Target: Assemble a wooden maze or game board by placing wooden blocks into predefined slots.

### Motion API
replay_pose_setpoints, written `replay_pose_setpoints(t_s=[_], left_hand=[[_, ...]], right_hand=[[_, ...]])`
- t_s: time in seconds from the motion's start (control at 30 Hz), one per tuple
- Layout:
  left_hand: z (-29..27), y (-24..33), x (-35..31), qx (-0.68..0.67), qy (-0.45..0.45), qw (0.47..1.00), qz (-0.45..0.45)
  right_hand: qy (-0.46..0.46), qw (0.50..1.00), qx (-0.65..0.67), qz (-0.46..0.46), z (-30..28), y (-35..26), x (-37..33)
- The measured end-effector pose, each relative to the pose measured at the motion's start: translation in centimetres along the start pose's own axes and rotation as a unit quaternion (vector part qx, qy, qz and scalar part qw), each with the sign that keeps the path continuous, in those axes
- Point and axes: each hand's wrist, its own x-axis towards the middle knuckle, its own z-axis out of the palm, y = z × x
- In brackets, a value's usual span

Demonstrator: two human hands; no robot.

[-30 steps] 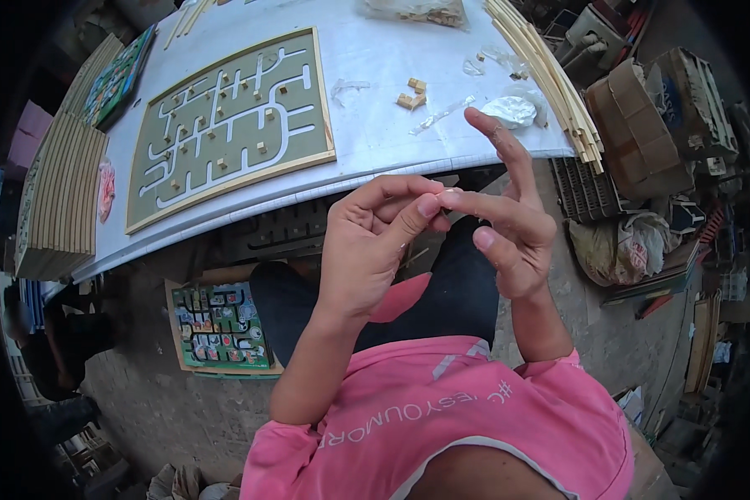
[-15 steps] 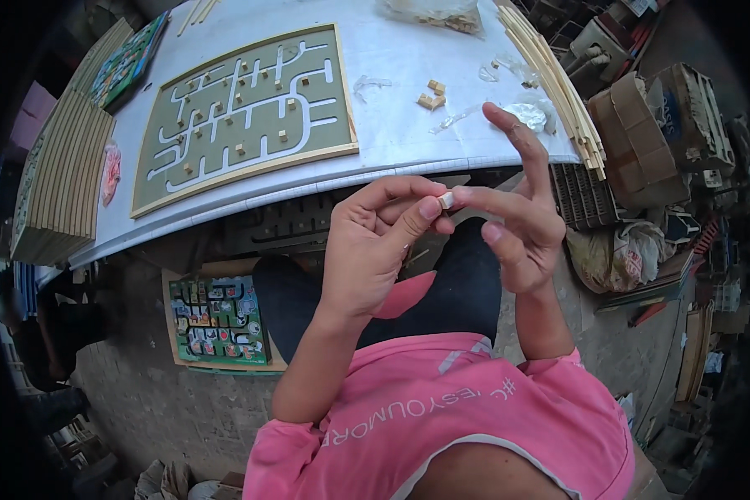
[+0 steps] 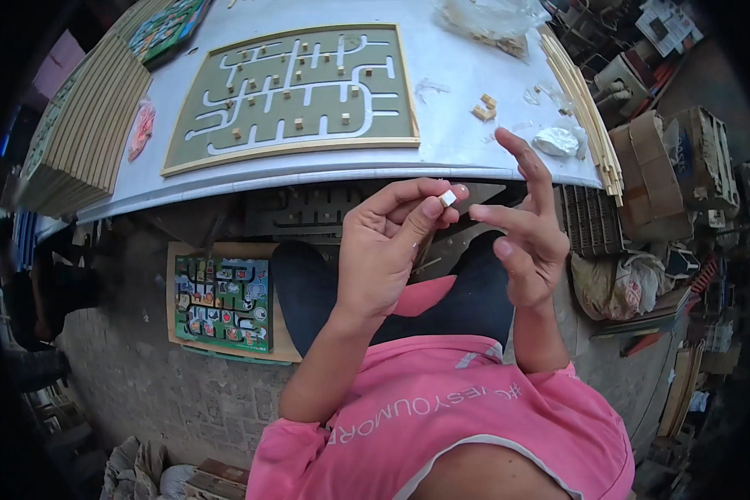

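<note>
A small wooden block (image 3: 447, 198) with a white face is pinched between the thumb and fingers of my left hand (image 3: 383, 237), just off the table's front edge. To the right of it my right hand (image 3: 532, 233) is held up with its fingers apart, the index fingertip a short gap from the block. Beyond both hands a grey-green board (image 3: 262, 107) in a wooden frame lies on the table, cut with winding white channels. Several small wooden blocks stand across that board. More loose blocks (image 3: 484, 107) lie to its right.
Stacked boards (image 3: 87, 125) rise at the table's left, beside a pink plastic bag (image 3: 142, 129). Long wooden strips (image 3: 587, 117) run along the right edge, near a white crumpled bag (image 3: 557, 141). A colourful printed board (image 3: 222, 304) rests low at left. Cardboard boxes (image 3: 654, 167) stand at right.
My right index finger has drawn away from the block, which my left hand keeps pinched. The view has shifted, so the table and board appear farther right and slightly higher.
</note>
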Motion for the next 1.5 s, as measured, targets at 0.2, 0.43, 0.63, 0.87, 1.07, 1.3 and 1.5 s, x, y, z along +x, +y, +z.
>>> replay_pose_setpoints(t_s=[0.2,0.43,0.63,0.87,1.07,1.3,1.5], left_hand=[[-2.1,-1.0,-1.4,0.079,0.034,0.992,0.094],[-4.0,-3.2,-4.2,0.132,0.095,0.977,0.14],[-4.9,-4.6,-5.7,0.13,0.123,0.97,0.165],[-4.7,-8.3,-6.7,0.262,0.255,0.896,0.251],[-4.7,-8.3,-7.5,0.279,0.286,0.885,0.238],[-4.8,-8.5,-8.0,0.259,0.297,0.885,0.245],[-4.2,-8.7,-8.5,0.227,0.336,0.887,0.22]], right_hand=[[0.141,0.841,0.406,0.328,5.1,-1.0,-3.4],[0.125,0.653,0.578,0.473,9.4,-1.6,-4.6],[0.11,0.605,0.606,0.505,9.6,-1.6,-6.4],[0.136,0.533,0.647,0.528,10.7,-0.6,-8.9],[0.142,0.563,0.617,0.531,10.9,-1.2,-8.8],[0.141,0.59,0.588,0.535,11.3,-2.1,-8.8],[0.187,0.758,0.38,0.495,9.8,-1.5,-6.5]])
